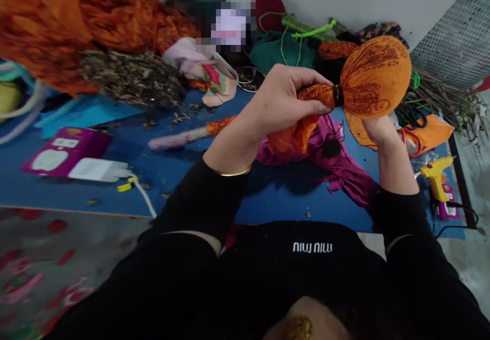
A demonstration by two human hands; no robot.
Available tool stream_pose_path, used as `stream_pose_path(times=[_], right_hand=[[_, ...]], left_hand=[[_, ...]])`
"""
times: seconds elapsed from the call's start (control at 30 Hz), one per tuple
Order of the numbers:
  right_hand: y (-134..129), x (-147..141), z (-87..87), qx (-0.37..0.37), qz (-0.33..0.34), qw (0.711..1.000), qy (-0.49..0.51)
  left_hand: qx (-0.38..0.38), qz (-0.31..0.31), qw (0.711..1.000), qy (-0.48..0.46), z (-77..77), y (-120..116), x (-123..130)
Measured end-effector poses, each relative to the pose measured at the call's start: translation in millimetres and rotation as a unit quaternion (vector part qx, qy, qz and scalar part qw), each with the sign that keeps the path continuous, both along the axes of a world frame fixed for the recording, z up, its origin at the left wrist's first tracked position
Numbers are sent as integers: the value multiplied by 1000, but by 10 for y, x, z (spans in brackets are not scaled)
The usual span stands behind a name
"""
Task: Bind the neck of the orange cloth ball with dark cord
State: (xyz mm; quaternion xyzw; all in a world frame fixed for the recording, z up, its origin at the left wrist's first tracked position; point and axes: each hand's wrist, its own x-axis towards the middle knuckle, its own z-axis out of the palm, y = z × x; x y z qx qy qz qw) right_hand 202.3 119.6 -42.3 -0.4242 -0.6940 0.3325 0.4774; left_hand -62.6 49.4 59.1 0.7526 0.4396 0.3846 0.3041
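A round bundle of orange printed cloth [377,77] is held up over the blue table, its neck bound with a dark tie [337,95]. My left hand [281,95] pinches the gathered cloth just left of the tie, and loose orange cloth hangs below the fingers. My right hand [378,128] is under the round end; its fingers are mostly hidden behind the bundle, so their grip does not show. Beneath lies crumpled magenta cloth [340,161] with a dark round piece on it. A stick wrapped in pale and orange material [179,138] lies left of my left wrist.
Orange fabric [88,18] and a clump of dried plant matter [132,77] fill the back left. A purple box [65,151] and a white charger [99,169] sit at left. At right are red-handled scissors [411,143], a yellow glue gun [438,176] and dry twigs [451,95].
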Motion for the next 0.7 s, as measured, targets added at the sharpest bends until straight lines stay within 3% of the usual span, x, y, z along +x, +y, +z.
stream_pose_path(times=[0.1, 0.2, 0.27, 0.37, 0.4, 0.47, 0.57, 0.7], right_hand=[[-188, -324, 21, -26, 54, 997, 46], [-494, -525, 207, -11, 76, 997, 20], [-732, -586, 380, 58, 21, 996, -60], [-991, -625, 566, 204, -98, 966, -124], [-1023, -631, 586, 243, -102, 957, -119], [-995, -631, 562, 279, -37, 956, -80], [-816, -596, 434, 222, 73, 972, 12], [-668, -545, 348, 89, -3, 995, 53]], left_hand=[[8, 1, 1000, -25, 18, 26, -32], [10, 18, 1000, -15, 14, 55, -57], [19, 25, 999, -17, 7, 75, -69], [37, 20, 999, -28, -2, 102, -73], [38, 17, 999, -23, -8, 112, -67], [35, 13, 999, -6, -34, 141, -36], [21, 6, 1000, 10, -122, 195, 59], [22, 28, 999, 35, -238, 216, 211]])
